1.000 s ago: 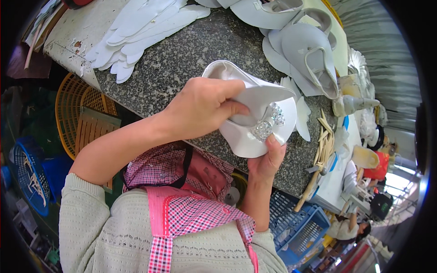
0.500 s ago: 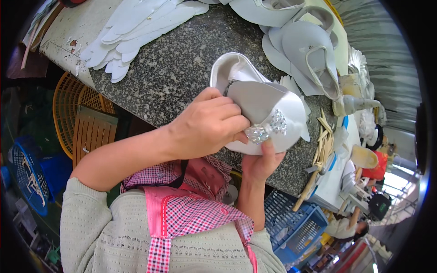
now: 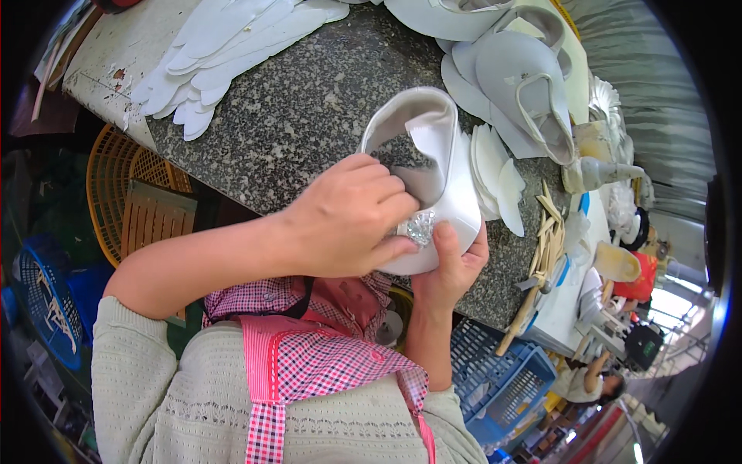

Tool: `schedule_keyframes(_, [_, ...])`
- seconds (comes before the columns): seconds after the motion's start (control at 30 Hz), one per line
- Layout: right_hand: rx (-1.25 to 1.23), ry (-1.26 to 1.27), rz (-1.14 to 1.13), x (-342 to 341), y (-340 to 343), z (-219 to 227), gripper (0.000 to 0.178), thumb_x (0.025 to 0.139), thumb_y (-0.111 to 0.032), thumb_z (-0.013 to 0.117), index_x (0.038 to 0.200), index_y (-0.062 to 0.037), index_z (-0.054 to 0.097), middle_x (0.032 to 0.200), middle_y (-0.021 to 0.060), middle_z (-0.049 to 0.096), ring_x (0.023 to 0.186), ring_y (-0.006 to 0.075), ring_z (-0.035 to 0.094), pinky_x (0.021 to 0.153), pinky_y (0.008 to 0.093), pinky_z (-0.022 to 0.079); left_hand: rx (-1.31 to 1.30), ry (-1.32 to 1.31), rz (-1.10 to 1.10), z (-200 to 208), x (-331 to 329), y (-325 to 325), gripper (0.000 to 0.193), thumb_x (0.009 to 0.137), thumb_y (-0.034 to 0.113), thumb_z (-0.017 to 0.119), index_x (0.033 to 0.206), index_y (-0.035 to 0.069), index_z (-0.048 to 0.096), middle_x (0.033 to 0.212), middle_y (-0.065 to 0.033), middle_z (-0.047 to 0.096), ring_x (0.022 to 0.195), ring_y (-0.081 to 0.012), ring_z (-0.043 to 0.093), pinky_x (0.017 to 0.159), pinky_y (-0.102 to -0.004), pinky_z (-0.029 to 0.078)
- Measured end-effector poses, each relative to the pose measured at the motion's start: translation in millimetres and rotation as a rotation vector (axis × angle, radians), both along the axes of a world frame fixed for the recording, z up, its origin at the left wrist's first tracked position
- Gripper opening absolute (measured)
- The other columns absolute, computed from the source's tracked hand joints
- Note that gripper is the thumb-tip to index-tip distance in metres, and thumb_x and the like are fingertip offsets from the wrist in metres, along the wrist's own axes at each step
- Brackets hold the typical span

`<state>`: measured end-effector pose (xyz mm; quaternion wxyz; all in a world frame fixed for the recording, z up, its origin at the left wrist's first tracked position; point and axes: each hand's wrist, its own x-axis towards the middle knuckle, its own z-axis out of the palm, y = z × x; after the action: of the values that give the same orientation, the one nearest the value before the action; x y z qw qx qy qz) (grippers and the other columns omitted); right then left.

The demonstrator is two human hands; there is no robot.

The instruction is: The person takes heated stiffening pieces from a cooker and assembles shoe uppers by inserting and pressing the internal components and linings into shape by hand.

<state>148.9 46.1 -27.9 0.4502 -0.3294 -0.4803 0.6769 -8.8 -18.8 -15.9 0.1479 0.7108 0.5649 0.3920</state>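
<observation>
A white satin shoe upper (image 3: 464,203) with a pale lining is held up over the speckled stone slab, its opening tilted toward me. On its toe side sits a cluster of clear rhinestones (image 3: 418,228), partly covered by fingers. My left hand (image 3: 352,213) is closed on the near-left edge, knuckles up, its fingertips partly hidden behind the opening and beside the stones. From below and the right, my right hand (image 3: 456,259) grips the shoe upper, thumb pressed on its outer face close to the stones.
White insole-shaped pieces (image 3: 202,66) fan across the slab's (image 3: 294,108) far left. More white uppers (image 3: 506,77) lie at the far right, near a small stack of white pieces (image 3: 498,178). Wooden sticks (image 3: 547,240) and a brush-like handle (image 3: 516,325) line the right edge. Baskets stand below.
The shoe upper has been turned and tipped so its opening shows more and less of the rhinestones is visible. My right thumb has come up onto its outer face.
</observation>
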Motion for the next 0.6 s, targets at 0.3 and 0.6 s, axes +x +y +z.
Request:
schedule_keyframes(0.3, [-0.553,0.378,0.195,2,-7,-8,0.057,0.085,-0.029,0.058,0.126,0.0046,0.038,0.116,0.0128,0.054,0.104,0.0232,0.057,0.089,0.0395,0.046,0.017,0.156,-0.293,14,-29,18,0.023,0.067,0.018,0.072,0.080,0.004,0.060,0.073,-0.0075,0.055,0.079,-0.0245,0.054,0.077,-0.0327,0.043])
schedule_keyframes(0.6, [0.461,-0.249,0.027,18,12,-12,0.049,0.080,-0.019,0.060,0.118,0.0086,0.045,0.107,0.0152,0.057,0.094,0.0220,0.059,0.081,0.0335,0.049,-0.069,-0.020,-0.118,9,-9,1,0.017,0.079,0.021,0.065,0.085,0.007,0.060,0.075,-0.0038,0.053,0.077,-0.0199,0.054,0.080,-0.0359,0.034])
